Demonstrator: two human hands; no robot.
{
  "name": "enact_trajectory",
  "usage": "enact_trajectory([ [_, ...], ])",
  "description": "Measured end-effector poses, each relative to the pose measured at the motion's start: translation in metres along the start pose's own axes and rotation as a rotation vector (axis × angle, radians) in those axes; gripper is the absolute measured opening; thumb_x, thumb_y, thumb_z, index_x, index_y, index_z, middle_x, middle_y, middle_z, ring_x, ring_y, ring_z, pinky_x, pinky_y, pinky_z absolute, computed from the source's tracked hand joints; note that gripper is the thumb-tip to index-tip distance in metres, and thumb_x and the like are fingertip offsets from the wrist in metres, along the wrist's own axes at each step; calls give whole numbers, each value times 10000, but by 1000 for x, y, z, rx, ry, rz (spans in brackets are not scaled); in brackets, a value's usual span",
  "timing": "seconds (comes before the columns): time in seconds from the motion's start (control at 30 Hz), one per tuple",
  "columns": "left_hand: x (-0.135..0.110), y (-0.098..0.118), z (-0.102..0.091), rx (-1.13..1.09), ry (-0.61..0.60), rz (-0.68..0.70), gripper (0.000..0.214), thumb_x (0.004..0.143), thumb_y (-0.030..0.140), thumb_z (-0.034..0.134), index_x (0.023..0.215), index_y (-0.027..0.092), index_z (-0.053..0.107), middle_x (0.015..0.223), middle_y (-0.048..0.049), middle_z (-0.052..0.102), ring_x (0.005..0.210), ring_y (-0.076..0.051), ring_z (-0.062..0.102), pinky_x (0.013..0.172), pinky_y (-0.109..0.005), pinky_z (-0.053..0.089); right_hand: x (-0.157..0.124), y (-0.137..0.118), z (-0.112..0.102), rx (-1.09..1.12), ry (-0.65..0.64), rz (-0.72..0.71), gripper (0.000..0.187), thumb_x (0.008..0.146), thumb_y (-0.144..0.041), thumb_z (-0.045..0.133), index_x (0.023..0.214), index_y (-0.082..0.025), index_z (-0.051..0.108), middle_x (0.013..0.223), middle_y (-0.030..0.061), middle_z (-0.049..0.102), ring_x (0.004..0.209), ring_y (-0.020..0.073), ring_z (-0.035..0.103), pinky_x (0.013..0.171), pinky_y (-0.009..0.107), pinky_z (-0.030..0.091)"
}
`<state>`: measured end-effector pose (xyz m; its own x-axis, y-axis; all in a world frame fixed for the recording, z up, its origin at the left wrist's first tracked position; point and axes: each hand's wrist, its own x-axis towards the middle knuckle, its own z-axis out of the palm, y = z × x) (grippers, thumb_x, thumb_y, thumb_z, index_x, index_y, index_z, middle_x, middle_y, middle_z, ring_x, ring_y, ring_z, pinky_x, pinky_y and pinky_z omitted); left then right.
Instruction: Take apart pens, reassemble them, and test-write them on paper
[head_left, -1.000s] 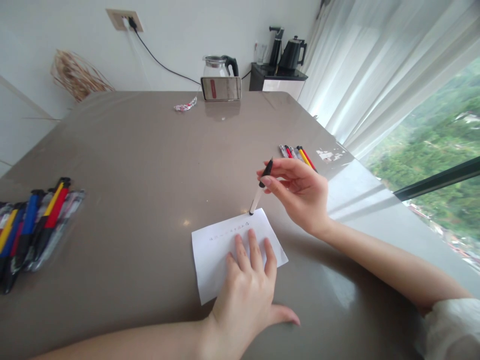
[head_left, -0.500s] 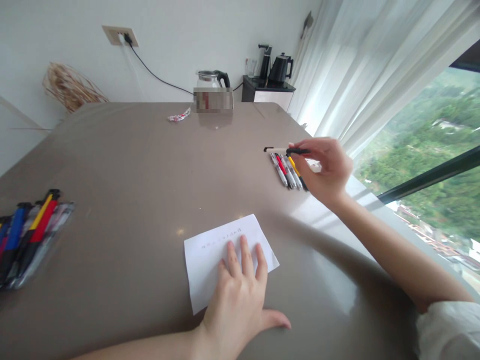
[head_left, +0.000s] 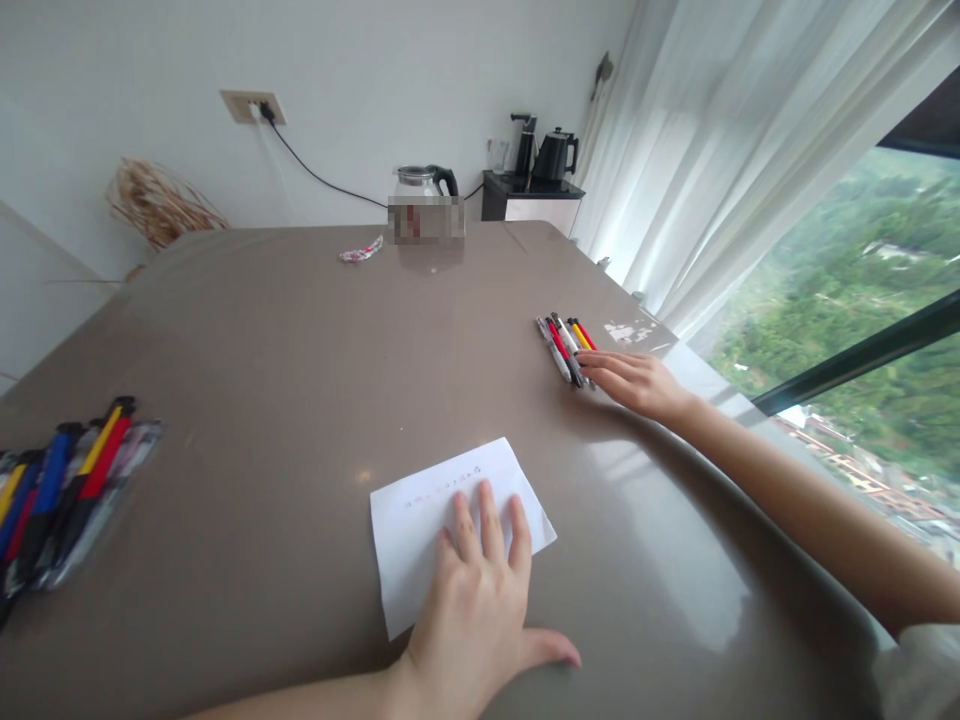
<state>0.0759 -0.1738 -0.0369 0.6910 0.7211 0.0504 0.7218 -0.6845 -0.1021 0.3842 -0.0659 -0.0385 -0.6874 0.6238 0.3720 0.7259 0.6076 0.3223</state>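
A sheet of white paper [head_left: 405, 560] with a faint line of handwriting lies on the table. My left hand [head_left: 480, 595] rests flat on it, fingers spread and thumb out to the right. Farther off to the right, a row of pens [head_left: 557, 345] in clear, red, white and yellow lies side by side. My right hand [head_left: 634, 383] is stretched over the near ends of this row, palm down, fingers extended and touching the pens. It grips none that I can see, though its fingers hide some pen ends.
Several more pens [head_left: 82, 480], blue, yellow, red and clear, lie bunched at the table's left edge. A glass kettle [head_left: 416, 180] and a crumpled wrapper [head_left: 361, 251] are at the far end of the brown table [head_left: 285, 350]. A window is on the right.
My right hand has let go of the white and black pen, which now lies in the row. That hand has lowered and flattened onto the pens. My left hand stays put.
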Motion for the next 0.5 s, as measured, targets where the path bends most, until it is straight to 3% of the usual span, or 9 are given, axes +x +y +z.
enact_trajectory([
  [0.2, 0, 0, -1, 0, 3, -10, 1058, 471, 820, 328, 1264, 124, 397, 1273, -266, 363, 1104, -448, 397, 725, -477, 466, -5, -1, 5, -16, -85, 9, 252, 857, -151, 365, 1055, -158, 520, 1212, 109, 506, 1091, 209, 487, 776, 314, 471],
  [0.5, -1, 2, 2, 86, 43, -3, 1082, 492, 834, 235, 1261, 88, 390, 1301, -245, 343, 1171, -372, 351, 791, -455, 434, -12, -1, 9, -41, -68, 19, 284, 849, -140, 370, 1096, -175, 506, 1206, 96, 513, 1099, 201, 477, 772, 296, 463],
])
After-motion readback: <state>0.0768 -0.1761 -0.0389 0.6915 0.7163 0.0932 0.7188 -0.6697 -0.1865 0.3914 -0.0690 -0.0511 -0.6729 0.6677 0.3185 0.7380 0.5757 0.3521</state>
